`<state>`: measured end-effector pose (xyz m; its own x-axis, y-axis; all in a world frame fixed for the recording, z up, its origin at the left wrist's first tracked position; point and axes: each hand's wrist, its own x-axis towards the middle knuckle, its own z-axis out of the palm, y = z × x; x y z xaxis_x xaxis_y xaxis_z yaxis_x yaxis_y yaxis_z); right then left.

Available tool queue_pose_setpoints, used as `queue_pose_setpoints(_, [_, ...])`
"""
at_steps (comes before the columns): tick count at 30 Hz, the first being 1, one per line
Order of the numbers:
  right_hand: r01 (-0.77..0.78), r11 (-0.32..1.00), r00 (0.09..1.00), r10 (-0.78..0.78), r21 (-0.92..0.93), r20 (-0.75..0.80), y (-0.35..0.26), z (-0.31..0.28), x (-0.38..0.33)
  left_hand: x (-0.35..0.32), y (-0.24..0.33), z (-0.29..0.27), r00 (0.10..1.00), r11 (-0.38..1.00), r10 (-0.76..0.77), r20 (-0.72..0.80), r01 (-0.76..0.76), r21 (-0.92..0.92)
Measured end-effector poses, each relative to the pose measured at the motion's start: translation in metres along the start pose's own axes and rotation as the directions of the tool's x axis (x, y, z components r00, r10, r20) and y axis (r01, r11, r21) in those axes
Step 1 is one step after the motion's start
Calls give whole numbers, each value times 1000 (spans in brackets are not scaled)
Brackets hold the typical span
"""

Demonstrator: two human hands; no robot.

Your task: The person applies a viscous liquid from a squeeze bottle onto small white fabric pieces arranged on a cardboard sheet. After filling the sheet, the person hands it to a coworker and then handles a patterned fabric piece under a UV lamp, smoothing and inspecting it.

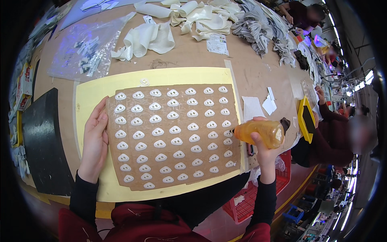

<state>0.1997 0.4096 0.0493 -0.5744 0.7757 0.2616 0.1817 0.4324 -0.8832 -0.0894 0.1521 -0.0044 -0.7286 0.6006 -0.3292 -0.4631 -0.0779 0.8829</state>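
Observation:
A brown cardboard sheet [169, 149] lies in front of me, carrying rows of small white rounded-triangle pieces [175, 130], each with two holes. My left hand [96, 137] grips the sheet's left edge, fingers along the side. In my right hand [264, 149] is a squeeze bottle [260, 132] of amber liquid, tilted nearly flat. Its dark narrow tip points left, over the pieces in the rightmost column; whether it touches one I cannot tell. Beneath the cardboard is a larger yellow sheet [153, 76], with one loose white piece [144, 82] beyond the cardboard's far edge.
A black board [46, 141] lies at left. Farther off are a clear plastic bag [90, 50], cream fabric pieces [149, 38] and grey fabric [256, 28]. Right of me are a yellow-framed tray [306, 121], a red basket [250, 201] below the table, and other people at work.

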Motion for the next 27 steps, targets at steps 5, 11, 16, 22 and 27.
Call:
queue_pose_setpoints(5, [-18,1000,1000,18,13,-8,3,-3,-3,0,0,2,1000,1000,-1,-17,1,5])
queue_pose_setpoints(11, [-18,999,1000,18,35,-24,9,-8,-9,0,0,1,1000,1000,-5,-11,5,1])
queue_pose_setpoints(16, [-21,999,1000,21,29,7,7,-10,-13,0,1,0,1000,1000,-4,-19,4,10])
queue_pose_setpoints(22, [-14,1000,1000,13,21,26,7,-13,-21,-1,1,1,1000,1000,-7,-24,8,29])
queue_pose_setpoints(27, [-11,1000,999,11,27,33,12,-8,-30,-2,0,-1,1000,999,-5,-19,6,34])
